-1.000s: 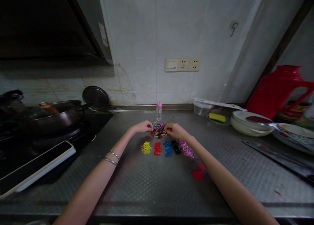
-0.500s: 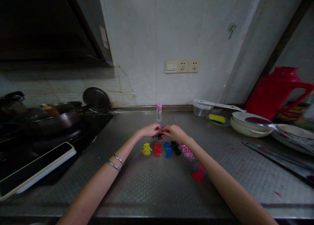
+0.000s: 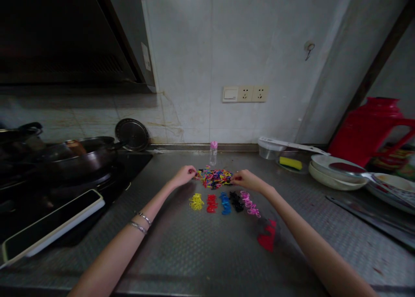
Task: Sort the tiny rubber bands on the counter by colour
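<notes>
A mixed pile of small coloured rubber bands (image 3: 214,177) lies on the steel counter (image 3: 201,249). My left hand (image 3: 184,175) rests curled at the pile's left edge, fingertips touching the bands. My right hand (image 3: 245,180) is at the pile's right edge, fingers pinched on bands there. In front of the pile lie sorted little heaps: yellow (image 3: 196,201), red (image 3: 212,202), blue (image 3: 225,202), black (image 3: 236,200) and pink (image 3: 250,203). A small clear bottle with a pink cap (image 3: 213,153) stands behind the pile.
A dark wok (image 3: 74,156) sits on the stove at left, a phone (image 3: 52,228) near it. A red heart-shaped piece (image 3: 267,237) lies under my right forearm. Plates (image 3: 333,171), a yellow sponge (image 3: 291,162), a plastic tub and a red jug (image 3: 369,126) crowd the right.
My hands were together over the mixed pile half a second ago; now they have drawn apart to its left and right edges, and the pile looks spread wider.
</notes>
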Demonstrator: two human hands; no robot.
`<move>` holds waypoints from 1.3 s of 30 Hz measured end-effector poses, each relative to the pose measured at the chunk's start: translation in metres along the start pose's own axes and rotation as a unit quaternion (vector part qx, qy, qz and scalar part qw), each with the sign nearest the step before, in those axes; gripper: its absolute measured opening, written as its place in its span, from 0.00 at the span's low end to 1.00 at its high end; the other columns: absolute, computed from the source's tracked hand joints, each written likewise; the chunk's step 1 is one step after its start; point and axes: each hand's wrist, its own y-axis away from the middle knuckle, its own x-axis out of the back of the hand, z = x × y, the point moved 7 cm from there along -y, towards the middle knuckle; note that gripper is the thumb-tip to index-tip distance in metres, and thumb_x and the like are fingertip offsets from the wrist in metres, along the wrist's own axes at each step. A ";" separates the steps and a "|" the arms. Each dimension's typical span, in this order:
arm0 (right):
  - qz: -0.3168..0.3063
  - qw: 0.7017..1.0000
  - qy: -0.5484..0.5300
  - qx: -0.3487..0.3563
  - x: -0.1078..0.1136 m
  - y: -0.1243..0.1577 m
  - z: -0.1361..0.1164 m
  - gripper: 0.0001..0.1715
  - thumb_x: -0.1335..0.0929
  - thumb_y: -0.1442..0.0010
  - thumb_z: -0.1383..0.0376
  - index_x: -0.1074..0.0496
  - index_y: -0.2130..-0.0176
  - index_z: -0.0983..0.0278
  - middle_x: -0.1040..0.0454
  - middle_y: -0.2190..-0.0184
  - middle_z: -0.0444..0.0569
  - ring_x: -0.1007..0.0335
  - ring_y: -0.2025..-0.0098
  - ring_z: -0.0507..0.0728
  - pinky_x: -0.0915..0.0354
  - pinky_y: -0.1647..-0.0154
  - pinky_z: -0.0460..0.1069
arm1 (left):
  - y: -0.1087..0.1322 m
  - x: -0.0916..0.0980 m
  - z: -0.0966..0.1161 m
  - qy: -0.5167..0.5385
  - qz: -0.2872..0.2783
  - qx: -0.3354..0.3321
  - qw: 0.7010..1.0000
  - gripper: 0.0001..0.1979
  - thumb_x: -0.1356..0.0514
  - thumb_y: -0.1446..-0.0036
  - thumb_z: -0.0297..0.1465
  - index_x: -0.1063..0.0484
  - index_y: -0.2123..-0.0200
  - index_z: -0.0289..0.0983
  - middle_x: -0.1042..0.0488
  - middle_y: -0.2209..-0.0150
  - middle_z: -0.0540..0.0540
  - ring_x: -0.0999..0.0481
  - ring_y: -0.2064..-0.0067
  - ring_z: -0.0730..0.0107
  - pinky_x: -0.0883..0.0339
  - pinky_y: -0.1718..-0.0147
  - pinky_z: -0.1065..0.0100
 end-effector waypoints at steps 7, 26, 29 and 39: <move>-0.038 0.999 -0.025 -0.012 -0.016 0.010 0.008 0.16 0.38 0.55 0.71 0.24 0.68 0.64 0.27 0.77 0.43 0.36 0.76 0.49 0.43 0.75 0.41 | 0.020 0.012 -0.023 -0.027 0.029 0.061 0.997 0.13 0.47 0.52 0.31 0.27 0.67 0.32 0.25 0.68 0.44 0.28 0.67 0.68 0.37 0.65 0.69; 0.052 0.992 0.031 -0.111 0.009 0.026 0.061 0.18 0.39 0.53 0.70 0.24 0.64 0.65 0.24 0.68 0.49 0.31 0.68 0.54 0.40 0.67 0.44 | 0.033 0.010 -0.017 -0.126 0.022 0.101 0.987 0.15 0.46 0.50 0.31 0.28 0.58 0.39 0.27 0.64 0.45 0.29 0.63 0.66 0.39 0.64 0.70; 0.047 0.993 0.032 -0.105 0.007 0.026 0.062 0.17 0.39 0.52 0.70 0.25 0.65 0.65 0.24 0.69 0.48 0.31 0.69 0.53 0.40 0.68 0.44 | 0.033 0.010 -0.016 -0.140 0.018 0.098 0.985 0.14 0.46 0.50 0.32 0.28 0.59 0.39 0.27 0.61 0.44 0.29 0.61 0.66 0.39 0.64 0.70; 0.063 0.992 0.043 -0.098 0.003 0.025 0.050 0.16 0.39 0.51 0.69 0.25 0.65 0.63 0.24 0.67 0.48 0.30 0.67 0.54 0.40 0.66 0.44 | 0.032 0.015 -0.016 -0.157 0.051 0.079 0.983 0.09 0.47 0.49 0.30 0.26 0.69 0.38 0.28 0.65 0.45 0.30 0.63 0.67 0.40 0.65 0.70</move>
